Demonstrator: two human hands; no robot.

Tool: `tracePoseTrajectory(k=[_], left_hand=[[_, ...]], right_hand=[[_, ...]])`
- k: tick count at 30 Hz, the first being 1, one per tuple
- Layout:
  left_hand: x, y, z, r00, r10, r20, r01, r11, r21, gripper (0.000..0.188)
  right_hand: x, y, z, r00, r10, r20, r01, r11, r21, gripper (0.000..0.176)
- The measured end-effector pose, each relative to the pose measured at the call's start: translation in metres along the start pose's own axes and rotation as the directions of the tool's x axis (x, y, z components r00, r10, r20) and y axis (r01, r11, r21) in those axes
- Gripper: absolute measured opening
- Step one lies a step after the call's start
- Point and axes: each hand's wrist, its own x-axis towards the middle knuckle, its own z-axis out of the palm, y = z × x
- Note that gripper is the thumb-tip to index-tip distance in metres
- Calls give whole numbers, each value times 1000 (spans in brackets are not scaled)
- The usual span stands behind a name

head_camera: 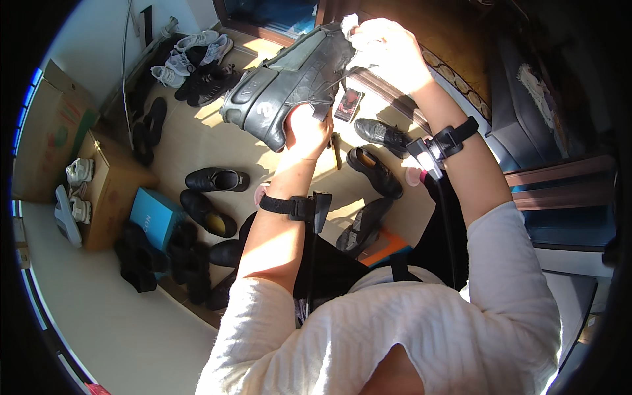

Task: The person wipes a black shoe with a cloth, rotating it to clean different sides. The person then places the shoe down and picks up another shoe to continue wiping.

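Observation:
A black sneaker [291,84] is raised above the tiled floor, its heel end towards the left and its toe at the upper right. My left hand [308,129] grips it near the ankle opening, with the thumb side hidden by the shoe. Beside the toe, my right hand [390,52] pinches a crumpled white tissue or cloth [349,25]; glare washes out the fingers. Laces hang between the shoe and my right hand. A black strap with a small device is around each wrist.
Black leather shoes [217,179] and others [377,173] lie about the floor near a phone [348,104]. More sneakers [197,42] stand at the upper left. A cardboard box [116,182] and a blue shoebox [155,217] are at the left, and a wooden door sill [395,91] crosses at the right.

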Motion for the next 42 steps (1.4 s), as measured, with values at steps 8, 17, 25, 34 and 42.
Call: tracePoseTrajectory(k=[8,17,25,34,42], left_hand=[[-3,2,-2,999,-6,43,7,1000,-15,12],[-9,-1,3,989,150,-13,-148,983,107,7],[-25,-7,11,952,289,104,-307,883,356,17],[-30,-10,12,989,104,105,-118,985,130,25],[-32,-5,2,917,388,93,-374,756,537,33]], right_hand=[[1,10,13,913,-359,195,387,912,-133,25],[-6,9,14,612,-688,391,783,457,-422,23],[-21,17,13,745,-642,182,643,620,-449,11],[-28,12,14,824,-566,39,508,705,-495,19],[-29,51,-19,883,-460,-95,413,856,-313,18]])
